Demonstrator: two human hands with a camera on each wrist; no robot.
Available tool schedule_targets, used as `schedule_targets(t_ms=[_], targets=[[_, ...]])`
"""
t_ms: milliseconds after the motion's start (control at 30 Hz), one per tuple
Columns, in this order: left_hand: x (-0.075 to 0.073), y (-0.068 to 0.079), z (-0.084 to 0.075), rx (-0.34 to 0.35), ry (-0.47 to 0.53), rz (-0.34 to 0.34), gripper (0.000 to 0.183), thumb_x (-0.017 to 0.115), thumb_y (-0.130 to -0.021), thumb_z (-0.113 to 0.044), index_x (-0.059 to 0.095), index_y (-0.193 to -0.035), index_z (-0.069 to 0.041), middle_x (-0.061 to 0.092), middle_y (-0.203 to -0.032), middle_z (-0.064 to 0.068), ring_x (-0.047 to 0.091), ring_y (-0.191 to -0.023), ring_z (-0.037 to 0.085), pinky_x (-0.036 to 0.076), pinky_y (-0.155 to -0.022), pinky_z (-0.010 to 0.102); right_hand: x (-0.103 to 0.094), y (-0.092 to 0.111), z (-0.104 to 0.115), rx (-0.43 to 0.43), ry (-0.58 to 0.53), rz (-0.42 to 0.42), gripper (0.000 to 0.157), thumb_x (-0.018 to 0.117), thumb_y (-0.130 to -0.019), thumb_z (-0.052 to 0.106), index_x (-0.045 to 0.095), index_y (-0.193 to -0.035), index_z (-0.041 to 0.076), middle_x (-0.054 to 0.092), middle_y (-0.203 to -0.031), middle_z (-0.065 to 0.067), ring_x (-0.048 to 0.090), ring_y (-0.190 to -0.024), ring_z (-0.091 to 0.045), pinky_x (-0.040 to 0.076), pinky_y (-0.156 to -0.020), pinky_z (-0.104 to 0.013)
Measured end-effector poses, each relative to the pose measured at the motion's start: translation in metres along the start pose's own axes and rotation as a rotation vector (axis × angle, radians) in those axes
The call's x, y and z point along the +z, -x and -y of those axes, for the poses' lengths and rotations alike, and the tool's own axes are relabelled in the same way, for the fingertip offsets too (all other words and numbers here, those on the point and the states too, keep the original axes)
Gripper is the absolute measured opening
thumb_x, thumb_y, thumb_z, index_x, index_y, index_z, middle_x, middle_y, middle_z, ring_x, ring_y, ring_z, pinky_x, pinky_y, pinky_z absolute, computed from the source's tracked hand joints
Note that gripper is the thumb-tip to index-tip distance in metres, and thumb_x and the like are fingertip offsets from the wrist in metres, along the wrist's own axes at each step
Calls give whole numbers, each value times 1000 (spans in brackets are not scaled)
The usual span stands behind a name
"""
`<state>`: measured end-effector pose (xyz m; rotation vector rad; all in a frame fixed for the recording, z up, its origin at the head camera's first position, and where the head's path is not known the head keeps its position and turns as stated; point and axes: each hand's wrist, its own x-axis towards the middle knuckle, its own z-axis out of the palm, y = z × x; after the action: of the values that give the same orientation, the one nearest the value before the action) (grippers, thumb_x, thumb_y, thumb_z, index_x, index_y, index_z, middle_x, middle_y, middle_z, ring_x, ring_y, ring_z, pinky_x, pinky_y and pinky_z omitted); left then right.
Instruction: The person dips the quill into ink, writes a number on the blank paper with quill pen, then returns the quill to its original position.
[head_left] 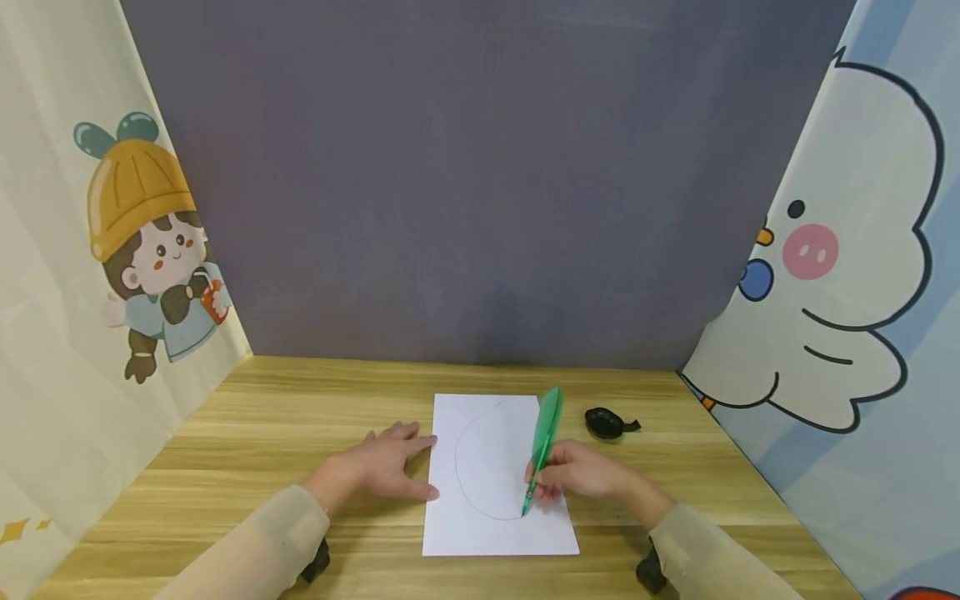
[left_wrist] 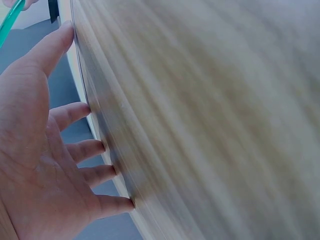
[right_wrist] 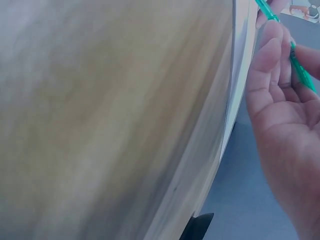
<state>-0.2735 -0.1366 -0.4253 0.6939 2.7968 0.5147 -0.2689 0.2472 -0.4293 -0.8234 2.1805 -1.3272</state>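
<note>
A white sheet of paper [head_left: 495,467] lies on the wooden table, bearing a thin curved line like the left and lower part of a circle. My right hand [head_left: 573,471] pinches a green feather-shaped pen [head_left: 546,429] over the sheet's right side, its tip at the lower end of that line. In the right wrist view the green pen [right_wrist: 300,72] runs between thumb and fingers. My left hand [head_left: 386,462] rests at the sheet's left edge with fingers spread, thumb and index fingertip touching the paper. The left wrist view shows the fingertips of the left hand [left_wrist: 50,145] against the tabletop.
A small black object with a short tail [head_left: 606,422], its kind unclear, lies right of the paper. The wooden table [head_left: 300,417] ends at a dark grey panel [head_left: 480,183] behind. Cartoon-printed sheets stand at the left and right.
</note>
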Motion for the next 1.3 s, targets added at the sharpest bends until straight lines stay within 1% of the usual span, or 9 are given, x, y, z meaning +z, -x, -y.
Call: schedule_targets(t_ms=[100,300,567,800,1067,1300], targets=[[0,-1,0,-2,-2,2,98,82,-88,-67,48,-167,-21,30,-180,21,23,-167,50,17,-131,80,-2,1,-2,-1,-5,-2,26,60,-108,9,72,-119,-11,78,-98,-23,72,-84,-13,60,-73,-23],[0,-1,0,-2,-2,-1,98,83,-87,-67,48,-167,-21,30,-180,21,23,-167,50,17,-131,80,-5,3,-3,19,-10,-26,26,61,-108,10,73,-118,-11,79,-96,-17,72,-84,-13,61,-73,-24],[0,0,0,-4,-1,2,98,83,-87,-67,48,-167,-21,30,-180,20,23,-168,49,17,-131,80,-10,6,-4,16,17,-48,25,61,-107,9,73,-118,-10,79,-98,-21,73,-84,-16,64,-73,-28],[-1,1,-1,-2,-2,2,98,83,-88,-67,48,-167,-21,30,-180,21,23,-168,49,17,-131,80,-15,7,-8,28,0,-45,25,60,-109,9,71,-118,-11,79,-97,-15,74,-84,-15,64,-74,-27],[-2,2,-3,2,4,0,98,83,-88,-65,48,-167,-19,30,-180,22,23,-167,50,17,-131,80,-19,9,-8,21,-11,-60,26,59,-109,7,69,-118,-16,77,-97,-20,73,-83,-15,64,-72,-26],[-2,2,-3,-1,3,1,98,83,-88,-66,48,-167,-20,30,-180,21,23,-167,50,17,-131,79,-21,8,-9,30,5,-90,25,60,-108,6,70,-117,-15,77,-94,-19,73,-82,-15,62,-70,-24]])
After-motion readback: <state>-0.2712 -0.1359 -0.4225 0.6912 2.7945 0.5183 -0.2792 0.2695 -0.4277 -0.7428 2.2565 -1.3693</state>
